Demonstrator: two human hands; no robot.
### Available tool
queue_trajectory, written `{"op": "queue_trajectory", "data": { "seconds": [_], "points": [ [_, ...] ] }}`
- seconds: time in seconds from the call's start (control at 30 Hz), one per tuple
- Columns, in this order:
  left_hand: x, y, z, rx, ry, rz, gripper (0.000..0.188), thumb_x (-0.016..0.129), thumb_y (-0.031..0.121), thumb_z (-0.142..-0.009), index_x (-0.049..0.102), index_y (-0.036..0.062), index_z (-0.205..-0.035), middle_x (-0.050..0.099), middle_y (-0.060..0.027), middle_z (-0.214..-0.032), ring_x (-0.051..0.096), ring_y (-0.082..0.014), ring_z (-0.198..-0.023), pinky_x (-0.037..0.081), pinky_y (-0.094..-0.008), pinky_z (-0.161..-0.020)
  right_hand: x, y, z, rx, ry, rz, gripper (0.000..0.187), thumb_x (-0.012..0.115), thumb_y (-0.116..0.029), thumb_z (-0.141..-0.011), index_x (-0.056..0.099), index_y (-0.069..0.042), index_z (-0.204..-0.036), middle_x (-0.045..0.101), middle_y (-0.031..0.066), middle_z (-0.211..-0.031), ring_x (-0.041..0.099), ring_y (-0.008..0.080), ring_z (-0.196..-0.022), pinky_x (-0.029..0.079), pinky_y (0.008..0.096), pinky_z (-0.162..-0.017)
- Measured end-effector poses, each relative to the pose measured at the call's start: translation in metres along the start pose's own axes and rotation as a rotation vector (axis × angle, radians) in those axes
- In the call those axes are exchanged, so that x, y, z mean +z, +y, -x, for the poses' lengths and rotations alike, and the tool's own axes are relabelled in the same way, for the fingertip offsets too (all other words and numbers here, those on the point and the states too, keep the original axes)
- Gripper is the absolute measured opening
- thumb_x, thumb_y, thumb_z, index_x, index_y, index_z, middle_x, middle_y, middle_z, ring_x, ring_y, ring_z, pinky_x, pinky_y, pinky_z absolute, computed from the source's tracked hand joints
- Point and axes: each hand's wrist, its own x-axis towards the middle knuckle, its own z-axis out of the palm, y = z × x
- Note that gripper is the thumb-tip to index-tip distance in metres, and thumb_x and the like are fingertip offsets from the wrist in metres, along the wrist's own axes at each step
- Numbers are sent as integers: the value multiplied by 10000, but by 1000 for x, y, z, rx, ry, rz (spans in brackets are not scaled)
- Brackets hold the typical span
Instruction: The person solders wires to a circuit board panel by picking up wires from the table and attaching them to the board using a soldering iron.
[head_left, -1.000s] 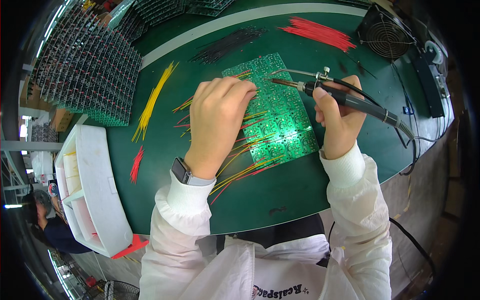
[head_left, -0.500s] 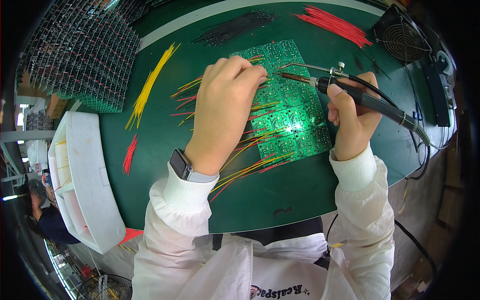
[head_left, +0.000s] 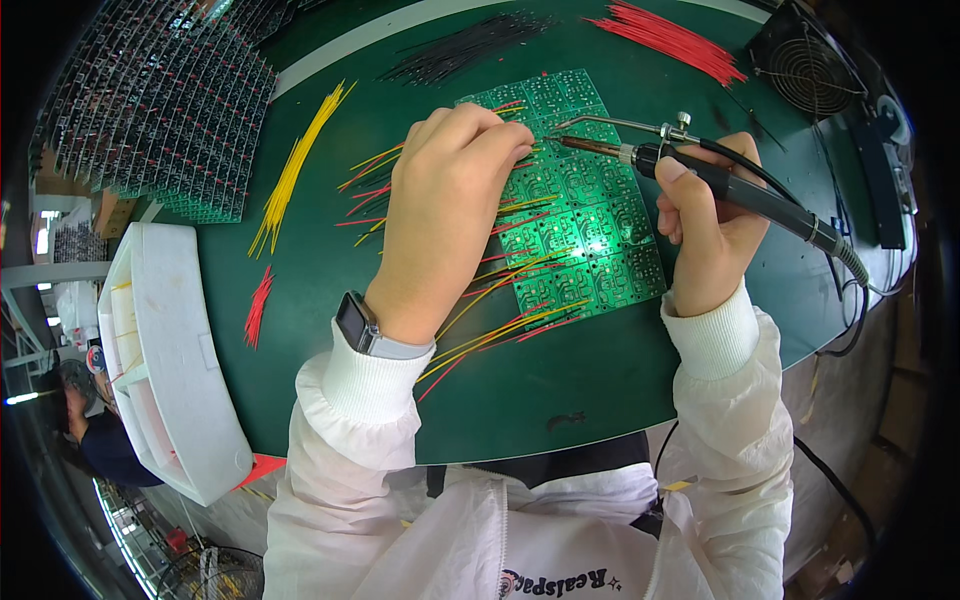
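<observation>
A panel of joined green circuit boards (head_left: 575,215) lies on the table, with red, yellow and black wires (head_left: 500,318) sticking out over its left side. My left hand (head_left: 450,190) is over the panel's upper left part, its thumb and fingertips pinched on a thin wire whose colour I cannot make out. In my right hand (head_left: 715,225) is a black soldering iron (head_left: 735,195), held like a pen. A thin metal feed tube (head_left: 625,125) is clamped along it. The iron's tip points left, close to the board and just right of my left fingertips.
Yellow wires (head_left: 298,170), short red wires (head_left: 258,308), black wires (head_left: 470,48) and long red wires (head_left: 665,42) lie in bundles around the green table (head_left: 330,400). Stacked boards (head_left: 165,110) stand far left, a white divided tray (head_left: 185,350) at the left edge, a fan (head_left: 805,70) far right.
The whole view has shifted slightly, the table contents now a little higher in it. Both hands keep nearly the same places, with the iron's tip still close to my left fingertips.
</observation>
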Motion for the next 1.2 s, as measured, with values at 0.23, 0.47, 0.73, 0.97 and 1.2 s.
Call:
{"op": "queue_trajectory", "data": {
  "seconds": [0.23, 0.47, 0.73, 0.97, 1.2],
  "points": [
    [1, 0, 0, 7, 6, -17, 93, 654, 21, -705, 629, 27, -795, 564, -55, -759, 524, -235, -738, 428, -331, -651, 0, 0, 0, -6, -15, -3, 198, 641, -24, -729, 454, 0, -791, 553, 53, -749, 486, 65, -655, 415, 206, -601],
    [-2, 2, -2, 14, -10, -45, 94, 655, 18, -707, 638, 19, -800, 582, -62, -771, 544, -225, -724, 441, -314, -637, 0, -1, 0, -17, -28, 1, 197, 638, -20, -730, 452, 4, -791, 559, 69, -753, 523, 83, -683, 437, 216, -631],
    [-3, 2, -2, 41, -33, -89, 105, 658, 5, -699, 642, 12, -803, 594, -65, -780, 560, -213, -714, 453, -301, -624, 1, 0, 0, -10, -27, 0, 194, 642, -27, -728, 459, 4, -788, 553, 55, -749, 507, 76, -676, 428, 215, -624],
    [-4, 3, -2, 46, -35, -102, 104, 655, 8, -701, 641, 13, -804, 591, -68, -782, 559, -219, -722, 451, -305, -629, 1, -1, -1, 0, -28, 30, 180, 638, -29, -724, 466, 1, -766, 528, 33, -722, 468, 59, -651, 402, 205, -598],
    [-4, 2, -2, 43, -39, -99, 99, 652, 17, -703, 639, 14, -801, 587, -69, -782, 558, -225, -731, 450, -308, -634, 1, 1, -2, -44, 17, 6, 180, 642, -36, -717, 472, 2, -761, 527, 32, -692, 471, 56, -608, 395, 199, -551]
  ]
}}
